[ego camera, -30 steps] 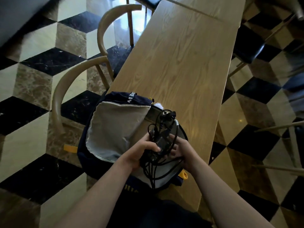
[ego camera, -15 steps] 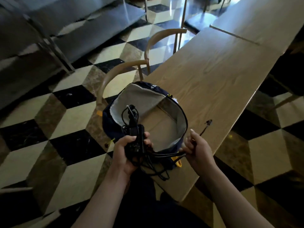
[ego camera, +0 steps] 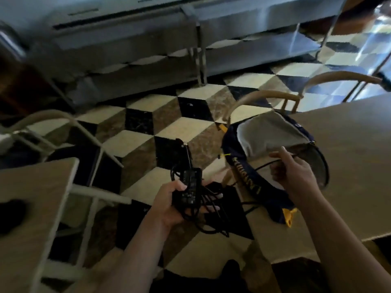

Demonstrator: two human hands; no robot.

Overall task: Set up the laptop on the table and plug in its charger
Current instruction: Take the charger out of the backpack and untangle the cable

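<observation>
**Blur and Shadow Hiding Much of the Scene**

Motion blur is smearing the steel counter (ego camera: pixel 131 39) and the chair (ego camera: pixel 53 132) at left. The charger (ego camera: pixel 187 190) label is staying unreadable, its cable (ego camera: pixel 208 210) tangling into dark floor. The backpack (ego camera: pixel 273 149) interior is lying hidden behind the right hand (ego camera: pixel 293 173). The table (ego camera: pixel 349 166) is running off the right edge.

Left hand (ego camera: pixel 169 205): carries charger (ego camera: pixel 187 190) clear of backpack (ego camera: pixel 273 144), now over floor
Right hand (ego camera: pixel 294 172): draws cable (ego camera: pixel 262 166) taut

Matt wood-grain table (ego camera: pixel 349 166), glossy polished stone floor (ego camera: pixel 135 121), navy cloth bag (ego camera: pixel 249 182), black plastic charger (ego camera: pixel 188 189)
</observation>
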